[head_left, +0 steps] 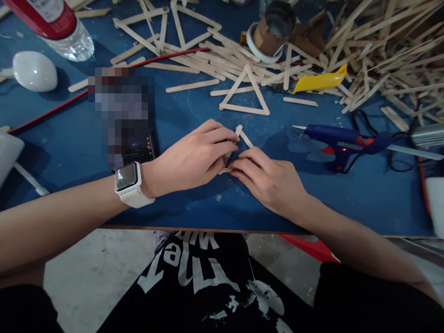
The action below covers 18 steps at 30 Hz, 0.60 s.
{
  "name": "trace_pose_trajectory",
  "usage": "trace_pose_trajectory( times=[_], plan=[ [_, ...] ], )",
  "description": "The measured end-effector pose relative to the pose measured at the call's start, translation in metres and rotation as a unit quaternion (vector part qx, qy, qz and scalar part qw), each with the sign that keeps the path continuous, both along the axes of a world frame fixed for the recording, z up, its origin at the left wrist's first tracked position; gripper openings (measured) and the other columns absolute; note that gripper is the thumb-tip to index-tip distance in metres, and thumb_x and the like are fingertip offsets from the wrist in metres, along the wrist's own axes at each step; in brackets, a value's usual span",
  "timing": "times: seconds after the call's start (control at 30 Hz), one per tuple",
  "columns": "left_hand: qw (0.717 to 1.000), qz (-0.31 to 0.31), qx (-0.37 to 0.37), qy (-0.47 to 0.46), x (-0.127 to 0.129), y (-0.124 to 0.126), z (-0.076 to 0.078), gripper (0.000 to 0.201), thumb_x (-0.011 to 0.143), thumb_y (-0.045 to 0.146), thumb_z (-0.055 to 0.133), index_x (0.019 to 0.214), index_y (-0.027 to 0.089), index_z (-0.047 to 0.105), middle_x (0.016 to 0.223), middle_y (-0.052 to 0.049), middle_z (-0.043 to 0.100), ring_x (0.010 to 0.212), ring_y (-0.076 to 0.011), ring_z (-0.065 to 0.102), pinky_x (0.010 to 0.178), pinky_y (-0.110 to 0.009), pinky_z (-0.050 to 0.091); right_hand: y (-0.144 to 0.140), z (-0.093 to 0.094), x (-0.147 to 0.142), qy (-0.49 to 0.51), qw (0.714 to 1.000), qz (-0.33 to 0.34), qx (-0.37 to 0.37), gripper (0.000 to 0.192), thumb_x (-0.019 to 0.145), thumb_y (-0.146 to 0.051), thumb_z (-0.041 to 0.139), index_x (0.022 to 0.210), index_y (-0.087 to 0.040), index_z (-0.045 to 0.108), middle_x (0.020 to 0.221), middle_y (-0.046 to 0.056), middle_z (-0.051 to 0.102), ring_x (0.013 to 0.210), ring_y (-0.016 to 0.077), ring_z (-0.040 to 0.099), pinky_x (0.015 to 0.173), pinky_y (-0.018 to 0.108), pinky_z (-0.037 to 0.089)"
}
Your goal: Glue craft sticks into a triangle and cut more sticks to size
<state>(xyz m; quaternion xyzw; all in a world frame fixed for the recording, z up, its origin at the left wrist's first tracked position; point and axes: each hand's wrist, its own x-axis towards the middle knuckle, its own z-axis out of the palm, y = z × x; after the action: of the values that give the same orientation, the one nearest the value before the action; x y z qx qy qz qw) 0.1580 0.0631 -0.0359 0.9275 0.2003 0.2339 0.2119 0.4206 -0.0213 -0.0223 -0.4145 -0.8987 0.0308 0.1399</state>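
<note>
A big blue table [187, 210] spreads under everything, and a messy heap of flat wooden sticks [367, 60] lies on it, behind the blue glue gun [347, 142]. The glue gun rests on its side with its thin tip pointing left (a tiny reddish light glows on it). Left of the glue gun is the person's right hand [268, 178], with bent fingers, and farther left is the left hand [211, 150], bent the same way. A bottle with a red label [55, 18] stands far to the left of the glue gun and farther back. A brown, dark-topped cup [270, 34] is behind the glue gun and to its left, and a yellow cutter [322, 79] lies just behind the glue gun. Farther left than the cutter, also behind the glue gun, lies a triangle made of sticks [243, 110]. The small joined sticks [246, 138] are left of the glue gun's tip, between the two hands. Both hands pinch them, the left one on the left stick and the right one near the bottom (fingers hide whether all the corners meet). Smallest is a white watch [127, 178], on the left wrist, well left of the glue gun.
</note>
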Motion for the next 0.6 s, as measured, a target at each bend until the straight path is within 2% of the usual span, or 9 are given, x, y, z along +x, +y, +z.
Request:
trace_pose_trajectory(
  times=[0.17,0.33,0.47,0.53,0.6],
  plan=[
    [1.000,-0.015,0.019,0.012,0.001,-0.003,0.003,0.031,0.117,0.010,0.052,0.135,0.013,0.077,0.149,-0.022,0.079,0.143,-0.0377,0.074,0.121,-0.061,0.065,0.000,-0.001,0.000,-0.004,1.000,-0.004,0.019,0.029,0.131,-0.029,0.056,0.130,-0.018,0.083,0.122,0.009,0.082,0.081,0.0150,0.075,0.065,0.031,0.051],
    [0.999,-0.020,0.037,0.025,0.002,-0.006,0.001,0.029,0.112,0.011,0.056,0.134,0.011,0.074,0.152,-0.026,0.074,0.140,-0.0420,0.071,0.122,-0.064,0.064,-0.002,-0.003,-0.001,-0.021,1.000,-0.014,-0.005,0.029,0.131,-0.030,0.056,0.133,-0.021,0.083,0.124,0.009,0.083,0.082,0.0163,0.078,0.065,0.032,0.053],
    [0.998,-0.022,0.041,0.039,0.001,-0.005,0.002,0.028,0.111,0.012,0.057,0.135,0.010,0.073,0.154,-0.027,0.073,0.141,-0.0443,0.069,0.122,-0.065,0.064,0.000,0.006,0.007,0.017,1.000,-0.004,0.002,0.021,0.125,-0.034,0.069,0.137,-0.020,0.079,0.128,0.011,0.083,0.093,0.0210,0.083,0.070,0.033,0.059],
    [0.998,-0.022,0.038,0.043,0.001,-0.005,0.002,0.030,0.111,0.013,0.058,0.137,0.009,0.072,0.156,-0.028,0.073,0.143,-0.0456,0.068,0.121,-0.066,0.064,0.005,0.014,0.019,0.034,0.999,0.013,0.001,0.025,0.120,-0.034,0.077,0.140,-0.020,0.077,0.127,0.011,0.083,0.099,0.0239,0.084,0.073,0.034,0.062],
    [0.998,-0.021,0.032,0.046,0.001,-0.005,0.003,0.033,0.111,0.011,0.056,0.141,0.010,0.071,0.158,-0.028,0.072,0.145,-0.0455,0.068,0.122,-0.067,0.064,0.014,0.021,0.035,0.039,0.998,0.031,-0.037,0.025,0.116,-0.034,0.079,0.139,-0.025,0.077,0.125,0.009,0.082,0.096,0.0248,0.082,0.071,0.036,0.061]
  ],
)
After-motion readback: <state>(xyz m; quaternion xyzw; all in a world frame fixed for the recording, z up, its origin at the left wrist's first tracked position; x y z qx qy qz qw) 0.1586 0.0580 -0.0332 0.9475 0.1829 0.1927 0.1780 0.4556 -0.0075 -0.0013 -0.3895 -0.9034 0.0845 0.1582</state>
